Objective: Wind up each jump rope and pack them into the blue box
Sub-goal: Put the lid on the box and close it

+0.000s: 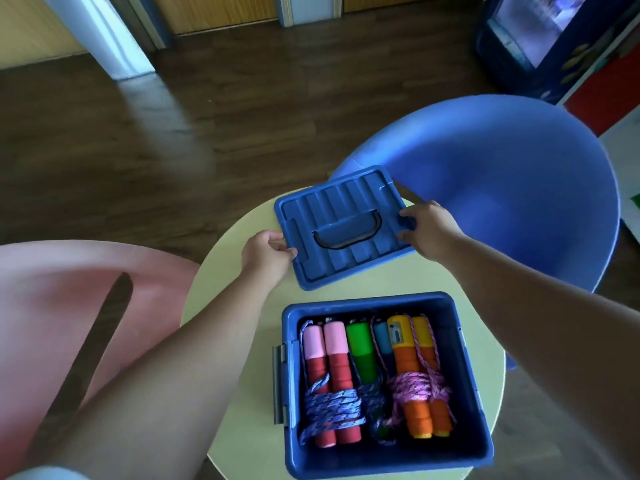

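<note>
Left hand (266, 252) first: thumb on top, fingers curled under, pinching the left edge of the blue lid (343, 223). Right hand (426, 230) mirrors it on the opposite edge, with fingers hooked over the rim and the thumb tucked beneath. So both hands are on the lid, one per side, with both arms stretched out across the worktop (398, 275).

The lid sits askew at the far side of the round, pale yellow worktop, ribbed face up, its dark carry handle lying flat in the middle. Whether it touches the surface, I cannot tell.

Nearer the camera is the blue box (367, 301), open, standing on the worktop well apart from the lid. Inside, the jump ropes lie side by side. At the left there's a pink-and-red-handled rope (332, 375) bound in blue cord. A green-handled rope (360, 351) is in the middle, with a light blue handle (382, 337) just beside it. At the right is an orange-and-yellow-handled rope (415, 386) wrapped in pink cord.

Beyond the worktop is a blue chair (502, 188) on the right and a pink chair (69, 289) on the left, on a dark wooden floor (173, 133).
</note>
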Motion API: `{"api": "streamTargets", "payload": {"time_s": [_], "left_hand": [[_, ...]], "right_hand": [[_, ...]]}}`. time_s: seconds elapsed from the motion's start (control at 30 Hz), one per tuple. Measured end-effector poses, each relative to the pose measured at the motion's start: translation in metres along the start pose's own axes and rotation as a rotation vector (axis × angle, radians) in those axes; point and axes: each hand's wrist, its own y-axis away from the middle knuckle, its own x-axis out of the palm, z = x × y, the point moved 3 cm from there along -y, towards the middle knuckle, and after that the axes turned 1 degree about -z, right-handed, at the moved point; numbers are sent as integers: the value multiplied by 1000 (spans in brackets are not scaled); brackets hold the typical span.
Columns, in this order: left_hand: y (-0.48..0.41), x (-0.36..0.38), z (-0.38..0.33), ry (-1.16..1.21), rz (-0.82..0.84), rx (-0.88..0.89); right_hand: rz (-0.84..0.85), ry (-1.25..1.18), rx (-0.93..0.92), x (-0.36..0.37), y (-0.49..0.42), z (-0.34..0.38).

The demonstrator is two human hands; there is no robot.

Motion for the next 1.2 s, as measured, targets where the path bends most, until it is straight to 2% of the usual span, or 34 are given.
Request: {"api": "streamTargets", "payload": {"time_s": [0.3, 0.43, 0.73, 1.03, 1.2], "left_hand": [[51, -56, -60, 63, -62, 277], [96, -78, -59, 29, -48, 327], [200, -75, 25, -156, -37, 330], [227, -58, 65, -277, -64, 431], [236, -51, 79, -262, -111, 443]], "right_hand": [[-305, -128, -80, -81, 94, 13], [-324, -180, -84, -78, 153, 0], [-232, -277, 4, -4, 262, -53], [-231, -262, 6, 22, 292, -73], [-208, -225, -21, 28, 297, -75]]}}
